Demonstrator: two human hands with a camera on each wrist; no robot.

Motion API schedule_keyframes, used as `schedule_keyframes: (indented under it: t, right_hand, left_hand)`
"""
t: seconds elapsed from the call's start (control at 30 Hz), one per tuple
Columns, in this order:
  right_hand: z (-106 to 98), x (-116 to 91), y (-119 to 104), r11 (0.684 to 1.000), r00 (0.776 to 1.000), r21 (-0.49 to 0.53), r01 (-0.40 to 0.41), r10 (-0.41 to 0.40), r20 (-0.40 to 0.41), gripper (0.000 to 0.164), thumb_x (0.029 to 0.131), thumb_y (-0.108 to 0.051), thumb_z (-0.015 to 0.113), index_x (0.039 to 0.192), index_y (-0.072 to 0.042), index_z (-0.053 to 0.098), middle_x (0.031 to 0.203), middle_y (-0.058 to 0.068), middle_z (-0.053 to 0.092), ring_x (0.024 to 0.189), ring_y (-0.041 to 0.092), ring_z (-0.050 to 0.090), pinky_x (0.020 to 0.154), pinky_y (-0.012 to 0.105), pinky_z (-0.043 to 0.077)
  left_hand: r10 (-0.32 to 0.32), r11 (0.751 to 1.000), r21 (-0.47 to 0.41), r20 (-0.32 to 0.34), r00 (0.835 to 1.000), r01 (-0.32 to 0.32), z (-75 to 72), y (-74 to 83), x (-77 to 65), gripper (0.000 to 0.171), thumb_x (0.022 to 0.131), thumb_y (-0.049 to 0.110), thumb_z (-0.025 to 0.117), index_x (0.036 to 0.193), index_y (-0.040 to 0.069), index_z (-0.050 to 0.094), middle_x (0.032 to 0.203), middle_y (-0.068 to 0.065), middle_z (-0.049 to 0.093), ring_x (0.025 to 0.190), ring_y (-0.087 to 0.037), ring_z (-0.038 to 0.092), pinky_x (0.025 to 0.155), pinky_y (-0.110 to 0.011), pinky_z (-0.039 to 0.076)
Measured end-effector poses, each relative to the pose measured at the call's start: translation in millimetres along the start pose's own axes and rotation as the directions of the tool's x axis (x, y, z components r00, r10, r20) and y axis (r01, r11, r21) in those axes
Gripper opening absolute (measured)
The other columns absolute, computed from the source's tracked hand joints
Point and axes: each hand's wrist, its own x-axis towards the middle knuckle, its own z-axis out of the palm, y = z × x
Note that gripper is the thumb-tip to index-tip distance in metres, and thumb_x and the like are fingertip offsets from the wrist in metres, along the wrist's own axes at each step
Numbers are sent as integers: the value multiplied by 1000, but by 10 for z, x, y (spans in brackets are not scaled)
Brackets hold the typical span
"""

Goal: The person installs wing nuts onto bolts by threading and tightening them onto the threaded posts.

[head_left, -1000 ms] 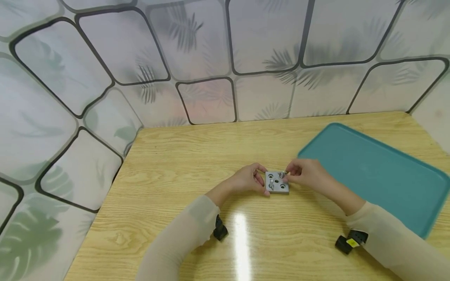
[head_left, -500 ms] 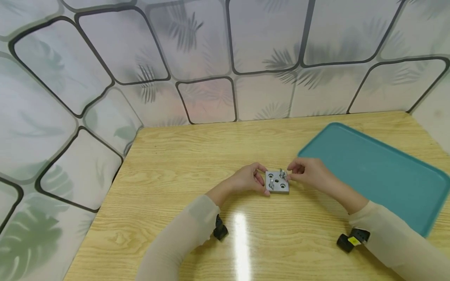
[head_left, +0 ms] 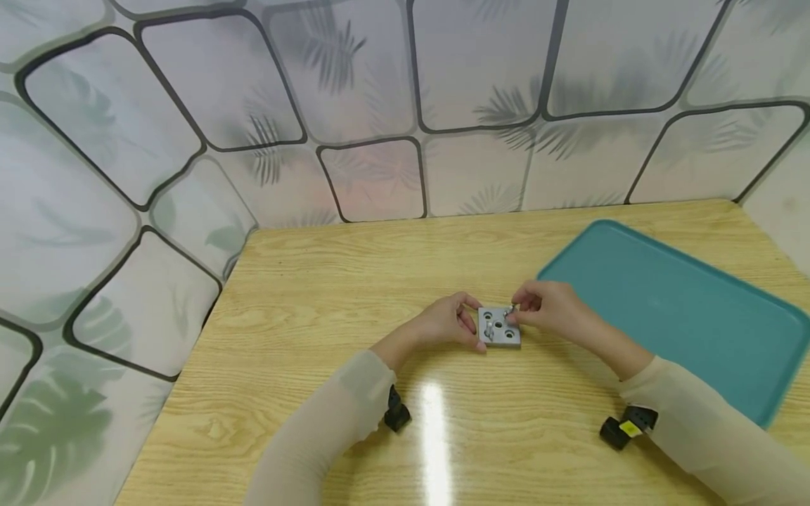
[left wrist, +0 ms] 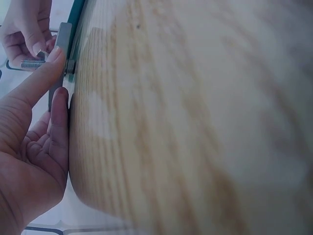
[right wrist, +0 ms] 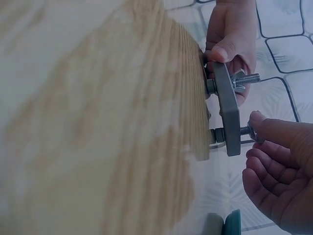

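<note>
A square grey metal plate (head_left: pixel 498 336) with several holes lies under both hands in the head view. My left hand (head_left: pixel 446 323) grips its left edge between thumb and fingers. Threaded bolts stick up through two holes, their heads beneath the plate in the right wrist view. One wing nut (right wrist: pixel 238 81) sits on the bolt nearer my left hand. At the far right corner, my right hand (head_left: pixel 547 306) pinches the other wing nut (right wrist: pixel 253 132) on its bolt (right wrist: pixel 244 130) between thumb and index finger. Those fingers partly hide this nut.
A teal tray (head_left: pixel 683 302) lies on the wooden table (head_left: pixel 329 281) to the right, close behind my right hand. Patterned cloth walls (head_left: pixel 380 84) border the table's back and left side. Each wrist carries a black camera.
Half a second ago my right fingers had spread off the wing nut, slightly to the right. Now they pinch it again. My left hand and the plate stay in place.
</note>
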Motion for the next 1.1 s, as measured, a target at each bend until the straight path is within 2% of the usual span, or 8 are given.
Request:
schedule_keyframes:
  t: [0.3, 0.43, 0.57, 0.83, 1.1]
  right_hand:
    - [-10, -97, -27, 1000, 1000, 0, 9, -9, 16, 15, 81, -12, 75, 91, -3, 68, 75, -1, 62, 66, 9, 54, 56, 23, 46]
    - [-11, -100, -18, 1000, 1000, -6, 5, -5, -2, 13, 81, -9, 74, 90, -1, 67, 75, 1, 63, 67, 10, 55, 56, 23, 46]
    - [-15, -68, 11, 999, 1000, -37, -8, 7, -29, 18, 80, -9, 75, 92, 1, 67, 75, 3, 64, 67, 12, 57, 57, 24, 47]
    - [30, 27, -22, 999, 1000, -38, -5, 5, -13, 30, 78, -16, 78, 97, 3, 66, 79, 4, 67, 71, 13, 60, 60, 26, 48]
    - [7, -14, -32, 1000, 1000, -27, 13, -13, -6, 21, 78, -13, 78, 89, 0, 66, 71, 0, 61, 63, 9, 53, 54, 24, 44]
  left_hand:
    - [0, 1000, -17, 1, 1000, 0, -9, -4, 18, 69, 67, 9, 86, 125, 9, 49, 86, -3, 63, 73, -13, 60, 68, -21, 48]
    - [-2, 1000, -27, 5, 1000, 2, -8, -6, 24, 69, 67, 8, 86, 125, 8, 48, 87, -4, 62, 73, -13, 60, 68, -22, 49]
    - [-4, 1000, -26, 8, 1000, 4, -3, 3, 21, 69, 67, 8, 85, 126, 9, 48, 87, -4, 62, 74, -14, 60, 69, -22, 49]
    - [-8, 1000, 12, -6, 1000, 8, 3, 15, 3, 68, 67, 11, 86, 124, 10, 49, 86, -3, 63, 74, -12, 59, 68, -21, 47]
    - [-9, 1000, 12, -7, 1000, 9, 3, 14, -1, 68, 67, 11, 86, 124, 9, 49, 86, -3, 63, 74, -13, 59, 68, -21, 47]
